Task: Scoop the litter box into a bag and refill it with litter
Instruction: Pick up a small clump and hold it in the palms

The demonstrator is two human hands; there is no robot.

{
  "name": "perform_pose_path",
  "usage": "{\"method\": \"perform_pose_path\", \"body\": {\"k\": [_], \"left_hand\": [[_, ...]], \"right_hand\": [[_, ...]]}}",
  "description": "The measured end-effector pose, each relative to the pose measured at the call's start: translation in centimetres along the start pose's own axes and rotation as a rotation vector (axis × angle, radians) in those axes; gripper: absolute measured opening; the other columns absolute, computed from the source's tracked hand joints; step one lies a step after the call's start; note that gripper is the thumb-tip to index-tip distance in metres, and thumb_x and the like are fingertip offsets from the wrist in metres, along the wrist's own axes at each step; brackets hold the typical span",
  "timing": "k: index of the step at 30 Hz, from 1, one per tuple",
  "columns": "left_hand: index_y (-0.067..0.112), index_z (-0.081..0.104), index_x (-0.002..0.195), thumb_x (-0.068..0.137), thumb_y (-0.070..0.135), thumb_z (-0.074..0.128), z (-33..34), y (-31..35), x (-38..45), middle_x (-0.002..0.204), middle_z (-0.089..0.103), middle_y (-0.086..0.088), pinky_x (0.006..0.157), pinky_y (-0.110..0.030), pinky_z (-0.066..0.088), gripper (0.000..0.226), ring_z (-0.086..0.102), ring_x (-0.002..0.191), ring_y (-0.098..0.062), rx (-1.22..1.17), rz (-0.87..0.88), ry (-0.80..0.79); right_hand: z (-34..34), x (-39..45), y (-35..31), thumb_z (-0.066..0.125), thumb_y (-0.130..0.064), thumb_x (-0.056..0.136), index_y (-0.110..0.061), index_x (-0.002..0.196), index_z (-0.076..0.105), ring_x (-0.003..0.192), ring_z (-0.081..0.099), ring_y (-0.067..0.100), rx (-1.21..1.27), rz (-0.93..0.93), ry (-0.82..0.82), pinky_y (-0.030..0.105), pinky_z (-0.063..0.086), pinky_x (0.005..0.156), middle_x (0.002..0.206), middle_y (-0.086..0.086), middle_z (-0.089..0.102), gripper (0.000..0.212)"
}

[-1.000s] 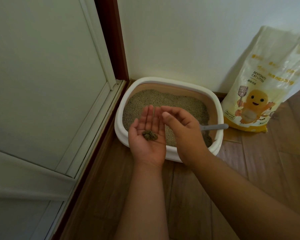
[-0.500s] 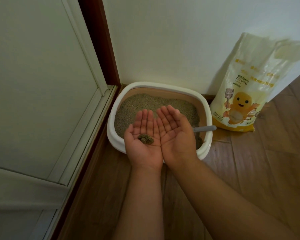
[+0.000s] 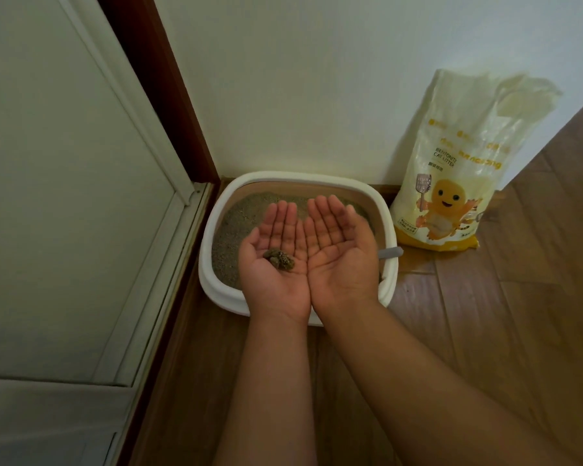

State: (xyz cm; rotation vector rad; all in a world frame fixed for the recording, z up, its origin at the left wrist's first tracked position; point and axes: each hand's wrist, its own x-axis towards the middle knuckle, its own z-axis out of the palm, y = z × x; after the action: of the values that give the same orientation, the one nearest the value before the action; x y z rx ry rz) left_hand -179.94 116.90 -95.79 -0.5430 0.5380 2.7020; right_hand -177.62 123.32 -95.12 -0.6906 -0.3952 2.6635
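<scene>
A white litter box (image 3: 212, 284) with grey litter (image 3: 236, 216) stands in the corner on the wooden floor. Above it I hold both hands palm up, side by side, little fingers touching. A small dark clump (image 3: 279, 259) lies in the palm of my left hand (image 3: 276, 260). My right hand (image 3: 340, 253) carries nothing. Both hands have fingers nearly straight. The grey handle of a scoop (image 3: 390, 253) sticks out over the box's right rim; its head is hidden behind my right hand. A yellow and white bag of cat litter (image 3: 458, 169) leans on the wall to the right.
A white door panel (image 3: 64, 196) with a dark brown frame (image 3: 155, 82) runs along the left. A white wall (image 3: 300, 79) stands behind the box. Wooden floor (image 3: 502, 314) stretches to the right and toward me.
My right hand turned from curled over the left palm to palm up beside it. Both hands now sit cupped together, and the view has pulled back a little.
</scene>
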Motion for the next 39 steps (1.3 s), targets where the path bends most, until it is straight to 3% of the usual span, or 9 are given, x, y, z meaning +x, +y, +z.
{"method": "perform_pose_path", "body": {"k": [8,12,15,19,28,33,39], "left_hand": [[0.001,0.07,0.118,0.107,0.031,0.039,7.9,-0.5,-2.7,0.12,0.074,-0.017,0.112,-0.043,0.046,0.045,0.071,0.115,-0.029,0.072,-0.071,0.037],[0.001,0.069,0.123,0.107,0.032,0.038,14.6,0.8,-5.9,0.119,0.075,-0.016,0.104,-0.04,0.052,0.046,0.072,0.112,-0.027,0.1,-0.091,0.065],[0.002,0.07,0.12,0.107,0.03,0.039,21.6,2.7,-9.6,0.118,0.075,-0.014,0.097,-0.037,0.055,0.044,0.073,0.11,-0.025,0.127,-0.108,0.068],[0.001,0.07,0.119,0.105,0.029,0.041,32.7,5.7,-15.5,0.12,0.074,-0.015,0.103,-0.039,0.052,0.043,0.072,0.112,-0.026,0.14,-0.136,0.059],[0.0,0.07,0.121,0.104,0.027,0.042,56.8,14.6,-31.8,0.117,0.075,-0.015,0.1,-0.039,0.053,0.042,0.074,0.108,-0.027,0.16,-0.149,0.051],[0.0,0.07,0.119,0.103,0.021,0.042,66.3,18.6,-38.8,0.118,0.075,-0.016,0.1,-0.04,0.053,0.039,0.075,0.106,-0.028,0.155,-0.176,0.008],[0.0,0.07,0.12,0.102,0.02,0.043,73.8,21.2,-44.6,0.117,0.075,-0.017,0.105,-0.042,0.052,0.039,0.074,0.109,-0.03,0.152,-0.1,-0.11]], "right_hand": [[5.4,-2.1,-5.4,0.053,-0.036,0.101,-0.001,0.123,0.066,0.113,0.07,0.025,0.035,-0.073,0.062,0.038,0.047,0.108,0.12,0.015,0.073,0.043],[11.1,-5.0,-9.0,0.055,-0.034,0.1,0.0,0.125,0.065,0.115,0.069,0.026,0.038,-0.08,0.084,0.039,0.046,0.11,0.122,0.016,0.071,0.044],[17.4,-8.7,-12.3,0.054,-0.033,0.1,0.0,0.128,0.064,0.116,0.069,0.026,0.037,-0.084,0.099,0.039,0.045,0.11,0.123,0.016,0.071,0.045],[27.7,-14.7,-17.6,0.055,-0.031,0.1,-0.001,0.127,0.065,0.115,0.069,0.026,0.056,-0.13,0.117,0.039,0.046,0.109,0.122,0.015,0.072,0.042],[51.8,-31.4,-27.5,0.053,-0.021,0.1,0.0,0.128,0.065,0.116,0.069,0.027,0.035,-0.16,0.133,0.04,0.045,0.111,0.122,0.015,0.072,0.036],[61.6,-38.5,-31.5,0.051,-0.022,0.101,-0.002,0.123,0.068,0.11,0.071,0.025,0.036,-0.199,0.119,0.039,0.048,0.107,0.116,0.014,0.074,0.034],[68.7,-43.9,-34.8,0.05,-0.021,0.101,-0.003,0.124,0.068,0.107,0.073,0.025,0.03,-0.242,-0.004,0.037,0.051,0.103,0.115,0.012,0.075,0.034]]}}
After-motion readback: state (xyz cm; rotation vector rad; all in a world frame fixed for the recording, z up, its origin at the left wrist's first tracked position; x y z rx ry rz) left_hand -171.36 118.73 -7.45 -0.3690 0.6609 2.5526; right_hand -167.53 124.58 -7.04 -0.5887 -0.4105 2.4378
